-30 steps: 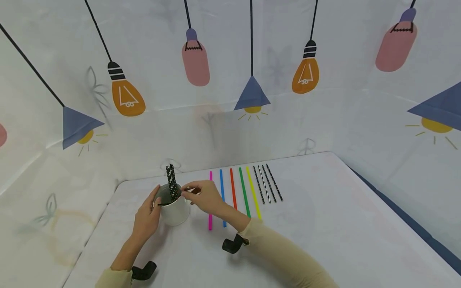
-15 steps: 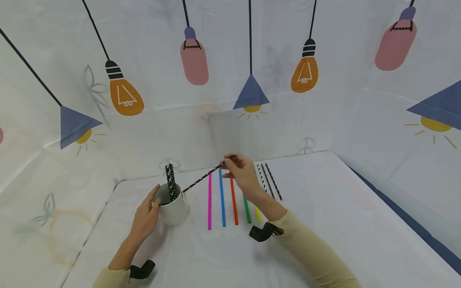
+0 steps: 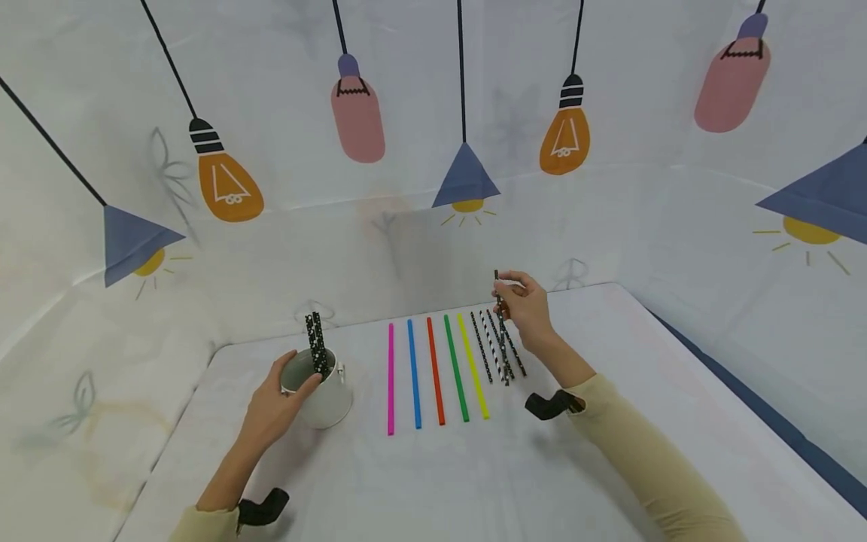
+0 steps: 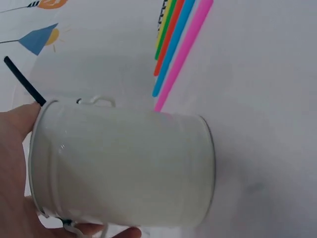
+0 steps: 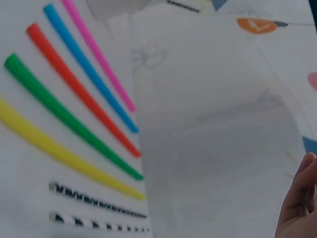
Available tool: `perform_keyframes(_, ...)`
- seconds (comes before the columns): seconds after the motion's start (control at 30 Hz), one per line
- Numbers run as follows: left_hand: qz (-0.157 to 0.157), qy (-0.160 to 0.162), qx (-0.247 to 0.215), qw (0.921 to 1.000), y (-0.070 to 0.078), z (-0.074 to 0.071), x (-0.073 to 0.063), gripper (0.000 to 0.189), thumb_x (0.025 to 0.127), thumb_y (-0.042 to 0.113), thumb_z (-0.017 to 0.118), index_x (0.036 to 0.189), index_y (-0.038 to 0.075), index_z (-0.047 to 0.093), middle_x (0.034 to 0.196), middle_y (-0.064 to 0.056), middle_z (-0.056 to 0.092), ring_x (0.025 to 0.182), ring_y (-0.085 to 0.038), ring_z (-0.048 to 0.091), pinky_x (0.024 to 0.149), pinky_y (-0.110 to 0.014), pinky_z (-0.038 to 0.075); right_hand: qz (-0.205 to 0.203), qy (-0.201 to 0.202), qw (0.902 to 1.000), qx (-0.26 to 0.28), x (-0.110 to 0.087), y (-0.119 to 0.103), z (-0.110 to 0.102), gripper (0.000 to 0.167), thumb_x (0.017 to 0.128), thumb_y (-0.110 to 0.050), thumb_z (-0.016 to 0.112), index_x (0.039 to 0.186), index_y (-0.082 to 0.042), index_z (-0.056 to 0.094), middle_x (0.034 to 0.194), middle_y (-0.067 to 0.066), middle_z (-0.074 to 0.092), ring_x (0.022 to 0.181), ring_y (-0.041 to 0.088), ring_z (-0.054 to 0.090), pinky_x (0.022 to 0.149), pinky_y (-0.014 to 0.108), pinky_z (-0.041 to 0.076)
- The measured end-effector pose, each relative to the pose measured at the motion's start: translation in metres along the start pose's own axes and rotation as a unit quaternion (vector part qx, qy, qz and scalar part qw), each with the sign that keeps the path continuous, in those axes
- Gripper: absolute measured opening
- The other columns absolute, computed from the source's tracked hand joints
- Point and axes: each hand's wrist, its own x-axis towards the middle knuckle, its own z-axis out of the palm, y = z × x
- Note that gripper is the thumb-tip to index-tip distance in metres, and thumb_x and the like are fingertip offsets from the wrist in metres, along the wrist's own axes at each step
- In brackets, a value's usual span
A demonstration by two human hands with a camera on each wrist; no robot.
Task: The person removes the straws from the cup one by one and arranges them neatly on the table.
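My left hand (image 3: 274, 406) grips the rim of a white pail (image 3: 328, 406), which stands upright at the left of the table. Black patterned straws (image 3: 316, 342) lean up out of it. In the left wrist view, the pail's side (image 4: 133, 163) fills the middle, and one dark straw (image 4: 24, 81) pokes past the rim. Between thumb and fingers, my right hand (image 3: 531, 312) pinches the top of a black patterned straw (image 3: 497, 275). Its lower end hangs over several black-and-white straws (image 3: 482, 348); whether it touches them I cannot tell. The right wrist view shows only part of that hand (image 5: 299, 201).
Between pail and black straws lie a pink straw (image 3: 390, 380), a blue straw (image 3: 415, 374), a red straw (image 3: 436, 373), a green straw (image 3: 456, 369) and a yellow straw (image 3: 473, 366), side by side. A white wall sheet (image 3: 406, 256) printed with lamps rises behind the table (image 3: 433, 489).
My right hand has drawn a black patterned straw from beside the pail's rim and carried it right, over the black straws, turning it nearly upright. The left hand stays on the pail.
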Motion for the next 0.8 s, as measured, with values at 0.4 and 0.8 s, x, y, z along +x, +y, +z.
perform_keyframes(0.4, -0.001, 0.022, -0.007, 0.9997, 0.003, 0.0, -0.004, 0.072, 0.1, 0.058, 0.036, 0.152, 0.011, 0.025, 0.14, -0.031, 0.042, 0.115, -0.049, 0.051, 0.087, -0.062, 0.041, 0.1, -0.106, 0.972, -0.184, 0.024, 0.019, -0.061, 0.046, 0.095, -0.01, 0.063, 0.137, 0.002, 0.05, 0.122, 0.024, 0.057, 0.093, 0.025, 0.065, 0.074, 0.026, 0.053)
perform_keyframes(0.8, 0.054, 0.05, -0.016, 0.9971, -0.011, 0.005, -0.005, 0.058, 0.105, 0.045, 0.033, 0.153, 0.013, 0.031, 0.104, -0.022, 0.06, 0.078, -0.029, 0.057, 0.065, -0.043, 0.045, 0.102, -0.069, 0.9687, -0.215, 0.041, 0.046, -0.076, 0.045, 0.09, -0.011, 0.07, 0.129, 0.006, 0.053, 0.119, 0.025, 0.06, 0.082, 0.017, 0.065, 0.074, 0.028, 0.055)
